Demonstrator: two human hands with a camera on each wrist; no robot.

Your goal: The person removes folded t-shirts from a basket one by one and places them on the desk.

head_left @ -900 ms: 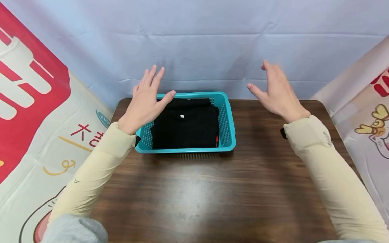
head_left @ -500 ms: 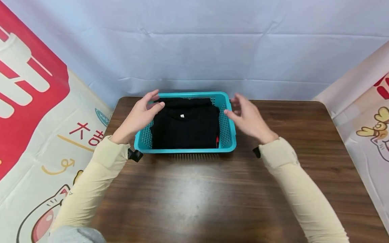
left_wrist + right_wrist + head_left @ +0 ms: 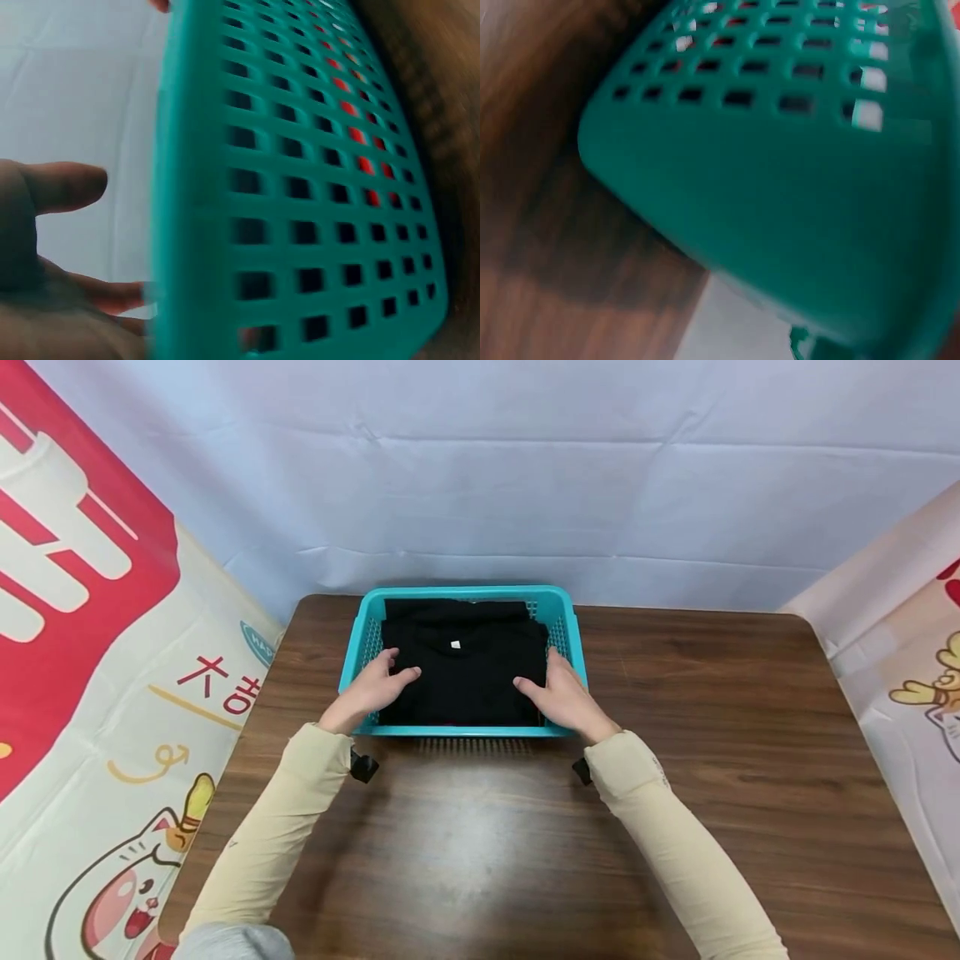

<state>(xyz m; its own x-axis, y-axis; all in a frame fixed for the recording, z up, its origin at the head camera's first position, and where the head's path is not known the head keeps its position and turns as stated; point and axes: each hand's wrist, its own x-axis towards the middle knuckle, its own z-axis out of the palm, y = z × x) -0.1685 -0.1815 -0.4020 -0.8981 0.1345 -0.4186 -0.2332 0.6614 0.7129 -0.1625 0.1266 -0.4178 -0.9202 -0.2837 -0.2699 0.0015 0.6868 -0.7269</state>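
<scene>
A turquoise plastic basket (image 3: 465,732) stands at the back of the table with a folded black shirt (image 3: 468,681) inside, a small white label at its neckline. My left hand (image 3: 369,692) reaches over the basket's left front corner, its thumb above the shirt's left side. In the left wrist view, the thumb and fingers of the left hand (image 3: 45,232) are spread apart beyond the rim. On the opposite side, my right hand (image 3: 566,697) dips in, thumb over the shirt and fingers along its right edge. The right wrist view shows mostly the basket wall (image 3: 765,180).
More black cloth (image 3: 453,610) lies behind the shirt's neckline. Red patches (image 3: 365,165) show through the basket's holes in the left wrist view. The brown wooden table (image 3: 720,718) meets a pale curtain (image 3: 510,493) at the back; a printed cloth (image 3: 202,635) hangs on the left.
Both hands have come down from above and beside the basket into it, the right one moving well to the left. The basket and shirt have stayed in place.
</scene>
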